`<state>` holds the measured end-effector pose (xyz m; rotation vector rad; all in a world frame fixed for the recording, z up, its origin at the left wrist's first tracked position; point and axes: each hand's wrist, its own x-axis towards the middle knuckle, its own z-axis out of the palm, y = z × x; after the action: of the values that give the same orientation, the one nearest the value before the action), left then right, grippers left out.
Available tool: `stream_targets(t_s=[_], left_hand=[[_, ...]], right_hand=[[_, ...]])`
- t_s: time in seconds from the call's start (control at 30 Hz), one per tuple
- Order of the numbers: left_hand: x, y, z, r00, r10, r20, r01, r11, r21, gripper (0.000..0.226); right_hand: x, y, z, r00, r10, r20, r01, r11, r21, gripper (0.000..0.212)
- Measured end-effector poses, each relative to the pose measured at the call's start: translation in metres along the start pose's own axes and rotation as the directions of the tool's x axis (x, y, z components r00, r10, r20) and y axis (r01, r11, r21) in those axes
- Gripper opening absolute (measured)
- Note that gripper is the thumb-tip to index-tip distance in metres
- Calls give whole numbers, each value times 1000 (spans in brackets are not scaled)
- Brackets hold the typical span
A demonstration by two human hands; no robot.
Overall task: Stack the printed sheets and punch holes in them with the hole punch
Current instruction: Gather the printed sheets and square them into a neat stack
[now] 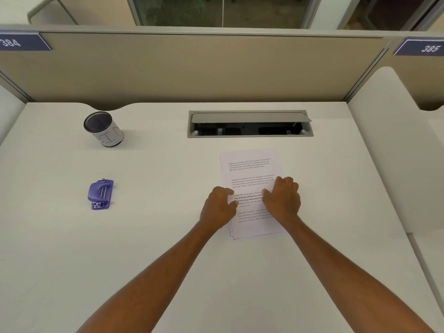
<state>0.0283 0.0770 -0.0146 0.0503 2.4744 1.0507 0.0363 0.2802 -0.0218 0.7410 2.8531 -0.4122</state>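
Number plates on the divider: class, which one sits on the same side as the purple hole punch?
The plate reading 384, at the left end above the hole punch; plate 385 is at the right end.

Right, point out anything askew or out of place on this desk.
The printed sheets lie slightly rotated, and extra edges fan out at the near left corner, so the stack is not flush. Both hands, left hand and right hand, rest on it. The hole punch sits apart, far left.

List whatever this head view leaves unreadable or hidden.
- Printed sheets: the text is too small to read, and the left hand and right hand cover parts of it.
- Sheet count: only offset bottom edges show.
- Cable tray: inside is dark under its half-open flap.
- Hole punch: slot not visible.
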Motion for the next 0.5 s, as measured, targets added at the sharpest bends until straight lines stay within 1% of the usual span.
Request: stream_targets(t_s=[0.1,0.17,0.3,0.4,0.5], left_hand=[[-11,-4,1,992,118,45,-123,979,162,44],[-16,-8,3,986,144,90,-162,957,243,46],[-20,-14,9,978,158,133,-194,927,320,44],[-17,-17,10,971,198,133,-234,902,363,41],[-15,-20,10,969,211,125,-244,888,390,40]], right_hand=[[-4,9,-4,999,54,2,-54,998,32,47],[-9,15,-5,996,92,7,-92,995,45,49],[-17,14,-4,995,103,20,-104,993,49,52],[-20,8,-5,995,99,32,-101,993,65,55],[-20,7,-5,995,96,40,-99,992,78,57]])
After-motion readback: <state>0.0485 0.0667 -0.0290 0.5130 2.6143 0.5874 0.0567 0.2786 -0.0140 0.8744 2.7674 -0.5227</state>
